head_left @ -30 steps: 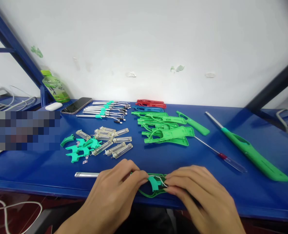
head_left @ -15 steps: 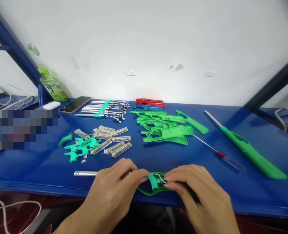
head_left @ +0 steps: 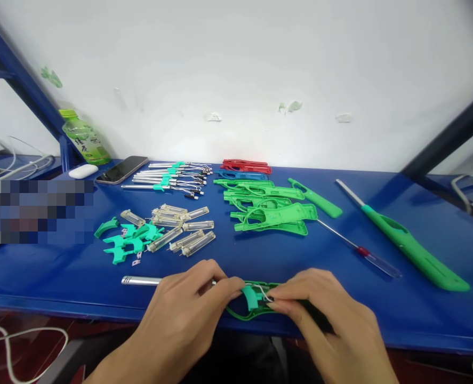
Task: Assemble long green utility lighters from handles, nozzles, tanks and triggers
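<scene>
Close to the table's front edge lies a green lighter casing half [head_left: 244, 317], with its hollow side up. My left hand [head_left: 188, 306] is closed around its left part, thumb and forefinger pressed at the turquoise trigger [head_left: 251, 297]. A silver metal tube [head_left: 142, 280] sticks out to the left from under that hand. My right hand [head_left: 328, 309] pinches the end of a white wire [head_left: 263, 292] over the casing, just right of the trigger. The fingertips hide the wire's end and much of the casing's right part.
Beyond my hands lie clear fuel tanks [head_left: 198, 244], loose turquoise triggers [head_left: 118, 250], wired metal tubes [head_left: 160, 178] and green casing halves [head_left: 276, 216]. To the right are a screwdriver [head_left: 376, 262] and a whole green lighter [head_left: 420, 253]. A phone [head_left: 123, 169] and bottle [head_left: 85, 140] stand back left.
My right hand has shifted very slightly left, still pinching the white wire. My left hand keeps its hold on the casing. The whole view has moved a little.
</scene>
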### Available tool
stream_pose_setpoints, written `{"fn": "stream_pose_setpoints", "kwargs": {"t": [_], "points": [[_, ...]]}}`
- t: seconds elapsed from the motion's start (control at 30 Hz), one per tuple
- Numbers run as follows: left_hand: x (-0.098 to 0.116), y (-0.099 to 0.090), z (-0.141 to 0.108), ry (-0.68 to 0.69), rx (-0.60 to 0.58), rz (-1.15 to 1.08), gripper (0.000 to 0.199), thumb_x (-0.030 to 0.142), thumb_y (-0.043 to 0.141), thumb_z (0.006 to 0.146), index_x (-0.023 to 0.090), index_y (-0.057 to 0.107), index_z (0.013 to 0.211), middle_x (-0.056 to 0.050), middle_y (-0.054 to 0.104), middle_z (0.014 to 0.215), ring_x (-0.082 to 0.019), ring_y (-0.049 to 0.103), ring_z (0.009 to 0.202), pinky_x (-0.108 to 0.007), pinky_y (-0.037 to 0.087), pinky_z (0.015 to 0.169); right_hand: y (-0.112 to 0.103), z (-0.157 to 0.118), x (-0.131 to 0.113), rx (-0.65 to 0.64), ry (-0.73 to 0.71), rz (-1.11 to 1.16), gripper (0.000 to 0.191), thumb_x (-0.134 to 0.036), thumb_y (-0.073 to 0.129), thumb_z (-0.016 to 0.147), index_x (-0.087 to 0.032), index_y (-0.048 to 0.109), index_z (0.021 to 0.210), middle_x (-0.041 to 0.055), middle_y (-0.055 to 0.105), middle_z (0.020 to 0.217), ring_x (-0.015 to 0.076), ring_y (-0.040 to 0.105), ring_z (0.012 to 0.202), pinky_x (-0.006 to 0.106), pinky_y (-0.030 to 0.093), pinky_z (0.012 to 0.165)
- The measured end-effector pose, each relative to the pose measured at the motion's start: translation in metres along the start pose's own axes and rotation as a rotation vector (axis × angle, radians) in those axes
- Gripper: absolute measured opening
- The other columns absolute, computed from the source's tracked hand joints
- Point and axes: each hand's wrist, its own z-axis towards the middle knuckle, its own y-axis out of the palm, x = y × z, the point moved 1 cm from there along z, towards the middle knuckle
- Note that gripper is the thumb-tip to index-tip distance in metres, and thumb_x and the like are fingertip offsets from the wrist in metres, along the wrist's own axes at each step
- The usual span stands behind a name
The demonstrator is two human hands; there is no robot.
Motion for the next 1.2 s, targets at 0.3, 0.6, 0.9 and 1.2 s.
{"fn": "stream_pose_setpoints", "kwargs": {"t": [0.3,0.6,0.9,1.2], "points": [[0.0009,-0.0009,0.0011,0.008,0.004,0.009,0.035,0.000,0.053,0.103,0.024,0.068,0.123,0.000,0.066,0.094,-0.014,0.064,0.071,-0.026,0.050,0.061,-0.0060,-0.0003,0.0029,-0.063,0.088,0.096,0.014,-0.022,0.074,0.102,-0.032,0.077,0.093,-0.0095,0.082,0.084,0.0128,0.078,0.074,0.021,0.062,0.071],[0.0007,-0.0005,-0.0003,0.004,0.003,-0.007,0.028,0.004,0.054,0.106,0.024,0.068,0.121,0.000,0.066,0.095,-0.014,0.064,0.072,-0.027,0.051,0.063,-0.0048,-0.0009,0.0051,-0.020,0.074,0.059,0.007,-0.029,0.079,0.100,-0.035,0.080,0.098,-0.0130,0.084,0.087,0.0123,0.080,0.076,0.021,0.063,0.076],[0.0036,-0.0006,0.0058,-0.017,0.043,-0.014,0.016,0.019,0.052,0.114,0.024,0.067,0.110,0.002,0.067,0.089,-0.013,0.066,0.070,-0.027,0.051,0.063,-0.0067,-0.0028,0.0054,-0.045,0.101,0.069,0.009,-0.025,0.081,0.098,-0.032,0.078,0.093,-0.0089,0.082,0.085,0.0122,0.077,0.075,0.017,0.062,0.069],[0.0044,-0.0018,0.0069,-0.029,0.026,-0.008,0.015,0.019,0.053,0.113,0.023,0.066,0.105,0.001,0.067,0.093,-0.012,0.067,0.071,-0.026,0.052,0.064,-0.0058,0.0001,0.0038,-0.051,-0.008,0.025,0.014,-0.021,0.072,0.103,-0.029,0.077,0.092,-0.0074,0.082,0.085,0.0133,0.076,0.075,0.021,0.062,0.070]]}}
